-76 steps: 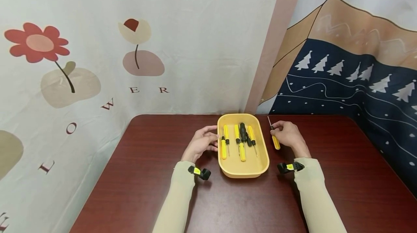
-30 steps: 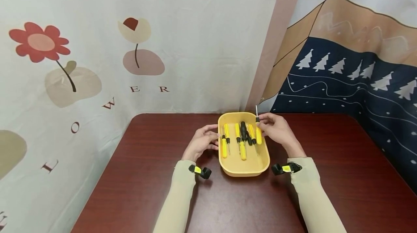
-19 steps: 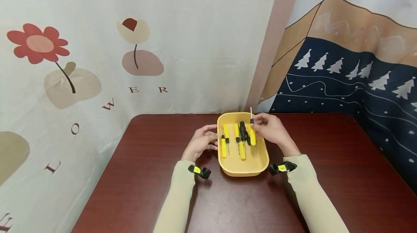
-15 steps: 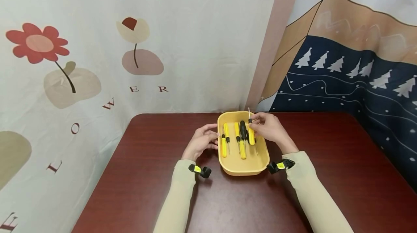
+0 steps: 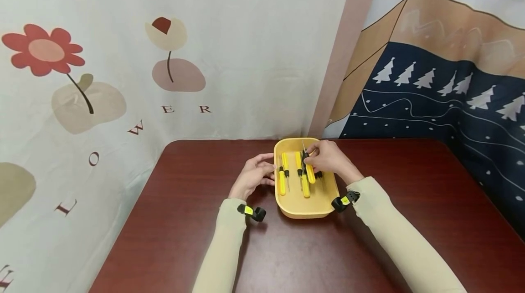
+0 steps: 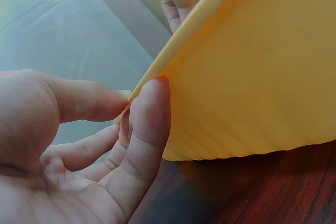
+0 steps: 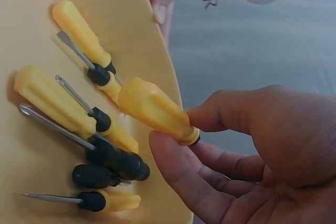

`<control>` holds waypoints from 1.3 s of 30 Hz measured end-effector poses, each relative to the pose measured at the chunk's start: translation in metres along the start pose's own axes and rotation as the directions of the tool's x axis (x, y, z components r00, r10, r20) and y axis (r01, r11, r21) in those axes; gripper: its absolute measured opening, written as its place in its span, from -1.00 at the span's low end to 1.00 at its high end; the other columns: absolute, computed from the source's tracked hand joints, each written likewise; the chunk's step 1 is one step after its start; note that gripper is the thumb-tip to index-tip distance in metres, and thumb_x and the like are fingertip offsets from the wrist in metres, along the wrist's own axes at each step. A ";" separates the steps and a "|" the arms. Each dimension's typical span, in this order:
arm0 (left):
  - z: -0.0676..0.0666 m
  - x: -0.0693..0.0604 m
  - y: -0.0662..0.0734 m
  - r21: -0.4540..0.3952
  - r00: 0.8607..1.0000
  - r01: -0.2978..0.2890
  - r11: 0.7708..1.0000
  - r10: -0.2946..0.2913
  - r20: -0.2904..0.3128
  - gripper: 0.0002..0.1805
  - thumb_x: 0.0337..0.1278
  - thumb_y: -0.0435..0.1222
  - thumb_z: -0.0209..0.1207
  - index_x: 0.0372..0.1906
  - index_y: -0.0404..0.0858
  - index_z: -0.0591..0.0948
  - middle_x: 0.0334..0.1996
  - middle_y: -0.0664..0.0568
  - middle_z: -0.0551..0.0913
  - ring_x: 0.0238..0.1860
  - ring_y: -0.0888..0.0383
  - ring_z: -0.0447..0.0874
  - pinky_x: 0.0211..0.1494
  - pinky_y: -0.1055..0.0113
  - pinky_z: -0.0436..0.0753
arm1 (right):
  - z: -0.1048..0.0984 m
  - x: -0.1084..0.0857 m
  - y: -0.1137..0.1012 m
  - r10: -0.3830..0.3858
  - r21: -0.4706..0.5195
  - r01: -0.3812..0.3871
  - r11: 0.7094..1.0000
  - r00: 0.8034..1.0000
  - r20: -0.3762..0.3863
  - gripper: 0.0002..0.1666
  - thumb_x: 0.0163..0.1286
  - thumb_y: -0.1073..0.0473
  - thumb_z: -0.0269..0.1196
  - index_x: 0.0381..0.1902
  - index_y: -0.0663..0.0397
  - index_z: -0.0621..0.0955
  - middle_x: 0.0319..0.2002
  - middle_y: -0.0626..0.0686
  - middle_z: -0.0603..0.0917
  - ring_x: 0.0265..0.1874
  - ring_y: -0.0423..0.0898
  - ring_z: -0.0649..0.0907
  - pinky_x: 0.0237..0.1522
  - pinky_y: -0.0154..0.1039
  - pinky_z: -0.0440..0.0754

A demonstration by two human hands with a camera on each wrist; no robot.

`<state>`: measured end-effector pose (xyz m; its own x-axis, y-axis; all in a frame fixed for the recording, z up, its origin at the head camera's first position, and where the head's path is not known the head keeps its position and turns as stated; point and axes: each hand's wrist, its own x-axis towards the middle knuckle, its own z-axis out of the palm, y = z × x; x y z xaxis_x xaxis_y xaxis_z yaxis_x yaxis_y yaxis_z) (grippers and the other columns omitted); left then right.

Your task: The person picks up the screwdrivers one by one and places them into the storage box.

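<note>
Thumb and fingers of my left hand point(image 5: 255, 177) pinch the left rim of a yellow plastic tray point(image 5: 305, 208), as the left wrist view shows up close. Over the tray, my right hand point(image 5: 331, 160) holds a yellow-handled screwdriver point(image 7: 155, 109) between thumb and fingers near the handle's black collar. Its handle slants down toward me and its shaft points away in the head view. Several yellow-handled screwdrivers point(image 5: 282, 183) lie inside, some pointing opposite ways. Among them are a black-handled screwdriver point(image 7: 118, 158) and a short black handle point(image 7: 94, 176), both partly covered by the right hand in the head view.
The tray stands near the far edge of a dark red-brown table point(image 5: 184, 220). Directly behind rises a pale curtain point(image 5: 246, 56) printed with flowers and letters. A navy panel with white trees point(image 5: 430, 92) hangs at the right.
My right hand has carried the screwdriver from the table right of the tray leftward to above the tray's middle. The left hand keeps its grip on the rim.
</note>
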<state>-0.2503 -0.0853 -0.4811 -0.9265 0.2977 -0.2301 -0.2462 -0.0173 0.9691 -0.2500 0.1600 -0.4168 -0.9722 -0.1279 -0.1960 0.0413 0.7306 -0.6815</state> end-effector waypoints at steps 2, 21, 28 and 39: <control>0.001 0.000 0.000 0.003 1.000 -0.002 1.000 0.002 0.000 -0.44 0.38 -0.42 0.19 0.44 -0.25 0.43 -0.06 -0.21 0.70 -0.41 0.13 0.65 -0.34 0.33 0.77 | 0.000 0.002 -0.002 0.003 -0.009 -0.003 1.000 1.000 0.020 -0.60 0.33 0.16 0.36 0.07 0.24 0.66 -0.20 0.16 0.72 -0.42 -0.08 0.78 -0.23 -0.11 0.83; 0.000 0.002 -0.002 -0.018 1.000 -0.002 1.000 0.002 -0.006 -0.44 0.36 -0.43 0.21 0.42 -0.23 0.45 -0.15 -0.12 0.69 -0.42 0.14 0.63 -0.36 0.33 0.76 | 0.019 0.025 -0.024 0.008 -0.220 0.015 0.975 0.995 0.104 -0.53 0.33 0.17 0.35 -0.70 -0.05 0.38 -0.73 -0.09 0.45 -0.51 0.02 0.77 -0.65 -0.38 0.52; 0.001 0.001 -0.002 -0.028 1.000 -0.002 1.000 0.002 -0.002 -0.43 0.34 -0.45 0.20 0.42 -0.26 0.44 -0.22 -0.07 0.69 -0.45 0.16 0.62 -0.38 0.34 0.75 | 0.027 0.036 -0.027 0.050 -0.317 -0.008 0.948 0.991 0.123 -0.46 0.30 0.16 0.36 -0.80 -0.06 0.36 -0.80 -0.10 0.43 -0.54 0.03 0.76 -0.71 -0.39 0.44; 0.001 0.003 -0.002 -0.032 1.000 -0.007 0.999 0.007 -0.005 -0.44 0.33 -0.46 0.21 0.41 -0.24 0.45 -0.15 -0.20 0.69 -0.46 0.17 0.63 -0.40 0.35 0.75 | 0.041 0.040 -0.033 0.127 -0.329 -0.078 0.941 0.983 0.130 -0.82 0.28 0.22 0.36 -0.51 0.09 0.62 -0.65 -0.01 0.61 -0.59 -0.10 0.73 -0.50 -0.27 0.72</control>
<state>-0.2522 -0.0838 -0.4838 -0.9298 0.2926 -0.2234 -0.2483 -0.0502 0.9674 -0.2812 0.1034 -0.4311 -0.9208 -0.1204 -0.3710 0.0388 0.9182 -0.3942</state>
